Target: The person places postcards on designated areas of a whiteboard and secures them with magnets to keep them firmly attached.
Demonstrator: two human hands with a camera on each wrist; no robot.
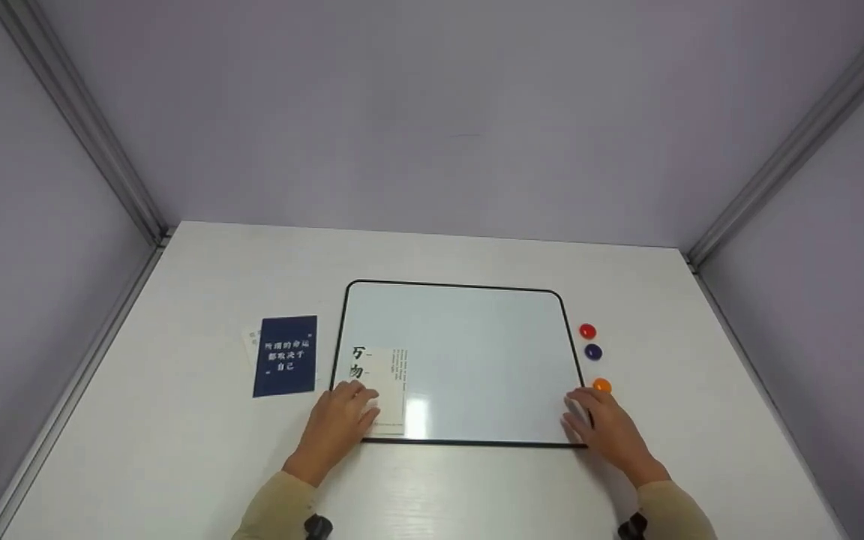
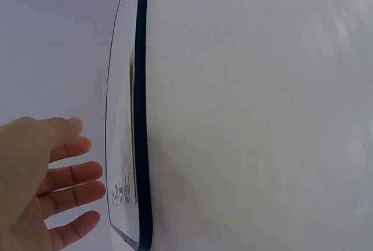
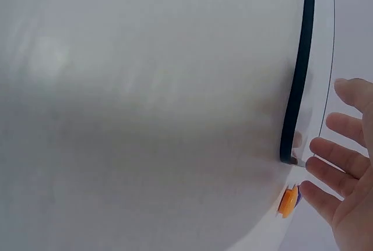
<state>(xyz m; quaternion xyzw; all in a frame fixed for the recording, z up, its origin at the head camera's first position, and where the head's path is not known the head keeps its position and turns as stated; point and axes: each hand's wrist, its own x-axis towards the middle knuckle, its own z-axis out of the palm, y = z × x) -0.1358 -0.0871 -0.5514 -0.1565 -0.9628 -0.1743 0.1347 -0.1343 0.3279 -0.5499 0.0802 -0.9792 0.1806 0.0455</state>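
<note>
A black-framed whiteboard [image 1: 484, 352] lies flat on the table. On its lower left part is a cream card [image 1: 393, 397] with dark characters, partly covered by my left hand [image 1: 338, 420]. That hand is over the board's lower left corner, its fingers spread and loosely bent. At the lower right corner is my right hand [image 1: 612, 429], with relaxed fingers over the frame. Both wrist views show the left fingers [image 2: 76, 172] and right fingers [image 3: 341, 158] apart, gripping nothing. Whether any fingertip touches the board, I cannot tell.
To the left of the board, a navy card [image 1: 286, 379] with white characters overlaps a pale card [image 1: 250, 343]. Along the right edge stand a red magnet [image 1: 588, 331], a dark blue magnet [image 1: 593, 352] and an orange magnet [image 1: 602, 385]. Walls enclose the table's back and sides.
</note>
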